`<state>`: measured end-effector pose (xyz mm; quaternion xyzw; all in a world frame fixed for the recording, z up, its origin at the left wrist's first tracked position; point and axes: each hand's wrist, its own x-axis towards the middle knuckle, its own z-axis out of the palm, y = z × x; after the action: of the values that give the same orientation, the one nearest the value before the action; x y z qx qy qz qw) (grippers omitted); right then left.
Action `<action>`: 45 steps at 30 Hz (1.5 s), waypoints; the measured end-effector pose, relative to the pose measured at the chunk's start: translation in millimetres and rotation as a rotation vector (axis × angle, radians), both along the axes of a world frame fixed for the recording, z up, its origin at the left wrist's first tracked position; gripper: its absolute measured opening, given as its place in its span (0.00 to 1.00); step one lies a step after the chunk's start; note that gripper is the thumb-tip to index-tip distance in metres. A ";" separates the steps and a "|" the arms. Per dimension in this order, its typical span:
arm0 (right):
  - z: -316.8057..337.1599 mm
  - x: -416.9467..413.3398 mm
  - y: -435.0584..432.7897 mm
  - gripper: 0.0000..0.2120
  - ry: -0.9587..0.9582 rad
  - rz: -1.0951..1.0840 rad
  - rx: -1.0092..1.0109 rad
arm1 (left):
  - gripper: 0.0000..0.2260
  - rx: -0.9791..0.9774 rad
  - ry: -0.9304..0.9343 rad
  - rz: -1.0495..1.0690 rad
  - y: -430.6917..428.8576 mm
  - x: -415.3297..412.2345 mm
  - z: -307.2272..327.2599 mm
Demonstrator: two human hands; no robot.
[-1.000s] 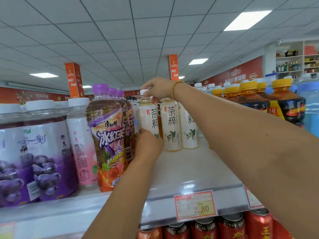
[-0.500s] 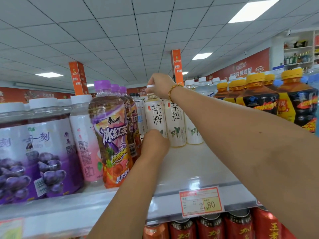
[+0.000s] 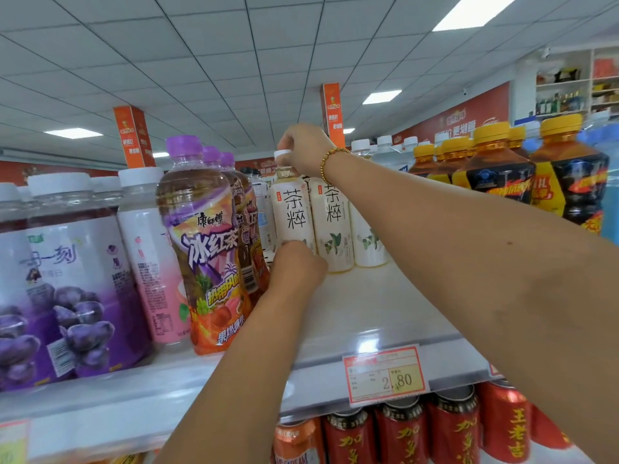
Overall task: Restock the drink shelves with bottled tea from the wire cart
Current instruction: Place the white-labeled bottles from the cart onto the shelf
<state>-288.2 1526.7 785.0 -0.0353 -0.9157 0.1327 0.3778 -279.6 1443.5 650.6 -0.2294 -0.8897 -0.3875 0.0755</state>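
Tea bottle (image 3: 292, 209) with white label stood upright far back on the shelf (image 3: 368, 309), touching a same bottle on its right. Right grip (image 3: 303, 152) pinched its cap; left grip (image 3: 296, 262) curled around its base.

**Tea row at frame centre**

The tea bottle (image 3: 294, 212) stands mid-shelf (image 3: 368, 313), with a second tea bottle (image 3: 333, 222) touching it on the right. The right hand (image 3: 303, 150) grips its cap and the left hand (image 3: 294, 266) holds its base. Iced-tea bottles (image 3: 204, 246) stand to the left, and cans (image 3: 452, 430) sit below.

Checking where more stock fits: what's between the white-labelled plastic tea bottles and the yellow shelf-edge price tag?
Head view: only bare cream shelf lies between the white-labelled tea bottles and the yellow price tag.
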 end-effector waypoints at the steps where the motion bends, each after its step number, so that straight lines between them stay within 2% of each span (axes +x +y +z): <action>1: -1.3 1.6 0.3 0.15 0.004 0.003 -0.012 | 0.16 0.005 -0.002 -0.010 0.1 0.7 0.2; 5: -11.4 13.1 -1.0 0.15 0.015 0.003 -0.051 | 0.11 0.052 -0.010 -0.025 -2.3 6.2 1.7; 8: -19.8 34.5 -9.0 0.18 0.031 -0.025 -0.051 | 0.12 0.065 -0.002 -0.053 -7.5 16.4 5.1; 10: -25.1 58.6 -18.2 0.14 0.067 -0.036 -0.085 | 0.14 0.088 0.024 -0.083 -14.5 29.0 11.2; 13: -42.0 117.4 -35.9 0.07 0.171 -0.042 -0.107 | 0.11 0.176 0.221 -0.168 -32.7 54.9 19.8; 14: -52.2 143.4 -41.9 0.10 0.214 -0.052 -0.090 | 0.11 0.236 0.299 -0.228 -41.9 67.2 18.4; 16: -80.7 201.2 -54.2 0.15 0.291 -0.083 -0.069 | 0.18 0.399 0.417 -0.348 -60.8 96.3 4.6; 19: -139.5 285.4 -63.5 0.16 0.312 -0.153 -0.153 | 0.22 0.496 0.418 -0.534 -78.1 147.8 -39.5; 23: -238.8 374.5 -52.5 0.13 0.169 -0.378 -0.355 | 0.23 0.362 0.194 -0.852 -64.5 215.7 -120.1; 25: -292.9 418.0 -39.3 0.09 0.064 -0.544 -0.462 | 0.18 0.259 0.089 -0.980 -45.9 245.9 -164.2; 28: -373.3 490.4 -16.1 0.08 -0.058 -0.839 -0.649 | 0.07 0.100 -0.084 -1.115 -12.9 290.0 -230.2; 31: -448.7 563.6 -4.6 0.12 -0.123 -1.124 -0.879 | 0.05 -0.067 -0.165 -1.200 14.6 334.2 -290.6; 33: -493.5 605.0 -1.9 0.11 -0.123 -1.241 -1.004 | 0.05 -0.145 -0.209 -1.239 30.2 360.0 -326.7; 37: -580.6 665.7 8.4 0.10 -0.166 -1.388 -1.211 | 0.06 -0.340 -0.313 -1.246 64.0 400.7 -400.9; 43: -705.3 709.6 41.9 0.06 -0.237 -1.442 -1.560 | 0.03 -0.580 -0.371 -1.172 132.7 448.5 -512.3; 45: -757.1 715.1 53.8 0.11 -0.296 -1.413 -1.656 | 0.03 -0.668 -0.402 -1.175 156.6 464.0 -552.4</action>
<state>426.9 1580.5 28.0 -0.8100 -0.3527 0.4543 0.1145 184.4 1600.1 98.1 -0.6067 -0.6866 -0.1051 -0.3867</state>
